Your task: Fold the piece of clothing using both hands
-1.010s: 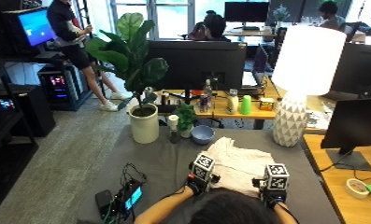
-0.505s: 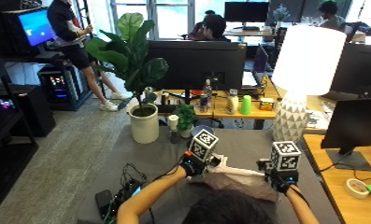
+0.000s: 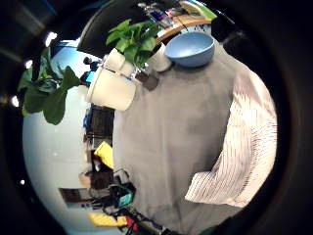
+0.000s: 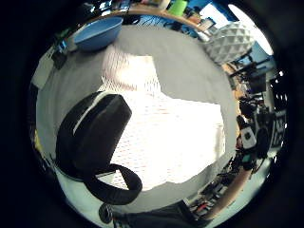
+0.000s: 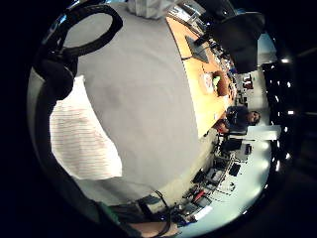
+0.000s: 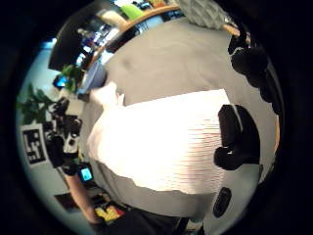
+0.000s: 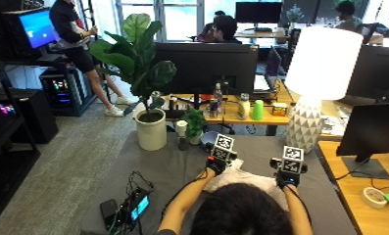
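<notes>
We see the shirt (image 7: pixel 246 178), white with fine stripes, lying spread on the grey worktop (image 7: pixel 174 164) in front of the person, whose head hides its near part in the outside view. A sleeve (image 4: pixel 126 66) reaches out toward a blue bowl (image 4: pixel 97 33) that sits on the worktop just beyond it.

The left hand (image 7: pixel 215 165) is raised over the shirt's left edge, and the right hand (image 7: pixel 285 177) over its right edge. In the left thumb side palm view the left thumb (image 4: pixel 97 137) shows curved in front of the cloth, with shirt visible all round it; we cannot tell whether the left grip is apart, together or clamped on cloth. In the right thumb side palm view the right thumb (image 6: pixel 237 139) lies against the shirt's edge, and again we cannot tell whether the right grip pinches the cloth or only hangs over it.

In the right little finger side palm view a corner of the shirt (image 5: pixel 81 144) lies flat on the worktop, with bare grey surface beyond it.

At the worktop's far side stand a white pot (image 7: pixel 151 134) with a large-leaved plant, a small plant (image 7: pixel 194 125) beside it, and a lamp (image 7: pixel 311 83) with a faceted white base near the right hand. A tangle of cables and a small lit device (image 7: pixel 132 205) lie at the near left.
</notes>
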